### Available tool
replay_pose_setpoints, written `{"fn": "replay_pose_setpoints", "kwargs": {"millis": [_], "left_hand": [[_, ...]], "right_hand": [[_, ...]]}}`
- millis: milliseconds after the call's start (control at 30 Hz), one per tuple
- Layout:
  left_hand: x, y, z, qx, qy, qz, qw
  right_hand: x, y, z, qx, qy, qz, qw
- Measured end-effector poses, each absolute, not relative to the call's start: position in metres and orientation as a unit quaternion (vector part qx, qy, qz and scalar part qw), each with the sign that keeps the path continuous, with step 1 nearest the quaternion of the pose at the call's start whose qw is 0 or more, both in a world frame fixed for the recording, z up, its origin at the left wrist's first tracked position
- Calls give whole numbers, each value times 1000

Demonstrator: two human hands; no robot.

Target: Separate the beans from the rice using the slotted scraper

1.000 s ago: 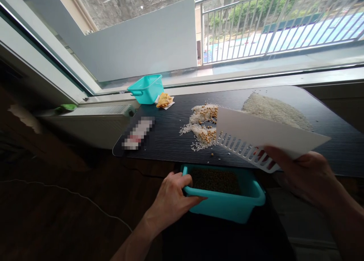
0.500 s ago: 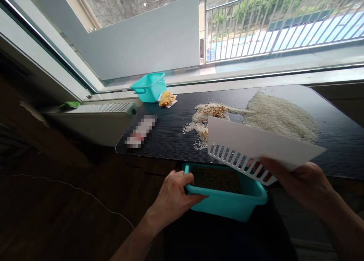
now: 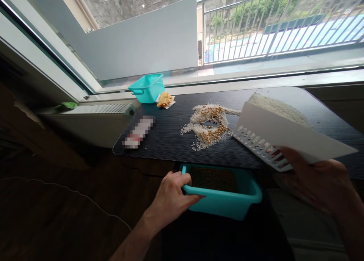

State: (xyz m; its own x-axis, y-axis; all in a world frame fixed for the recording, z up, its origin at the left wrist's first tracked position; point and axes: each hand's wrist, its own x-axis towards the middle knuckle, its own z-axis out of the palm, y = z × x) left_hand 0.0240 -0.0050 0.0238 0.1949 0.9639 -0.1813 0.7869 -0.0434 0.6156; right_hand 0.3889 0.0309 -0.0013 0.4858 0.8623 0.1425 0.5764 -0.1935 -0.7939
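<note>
Rice (image 3: pixel 196 119) and yellowish beans (image 3: pixel 221 129) lie on the table (image 3: pixel 167 134); left hand (image 3: pixel 174 191), half curled, grips a teal tub (image 3: pixel 224 205), right hand (image 3: pixel 322 177) is closed on a slotted white scoop (image 3: pixel 280 128).

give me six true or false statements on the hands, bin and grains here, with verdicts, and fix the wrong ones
1. The left hand grips the near turquoise bin at one end. True.
2. Yellow-brown beans lie among white rice on the dark tabletop. True.
3. The near turquoise bin holds only white rice. False: dark grains are inside.
4. The right hand holds a white slotted panel. True.
5. The white slotted panel hides all the beans. False: beans show plainly to its left in the picture.
6. The near turquoise bin stands mid-tabletop. False: it is on the person's side of the near edge.
</note>
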Motion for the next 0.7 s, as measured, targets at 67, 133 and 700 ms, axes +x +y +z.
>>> {"fn": "replay_pose_setpoints", "kwargs": {"millis": [67, 133, 700], "left_hand": [[25, -5, 24, 706, 622, 137, 311], [26, -4, 25, 706, 623, 131, 311], [27, -2, 27, 708, 616, 130, 319]], "right_hand": [[394, 35, 10, -772, -442, 182, 419], [392, 40, 17, -768, -424, 195, 440], [337, 52, 24, -644, -582, 290, 403]]}}
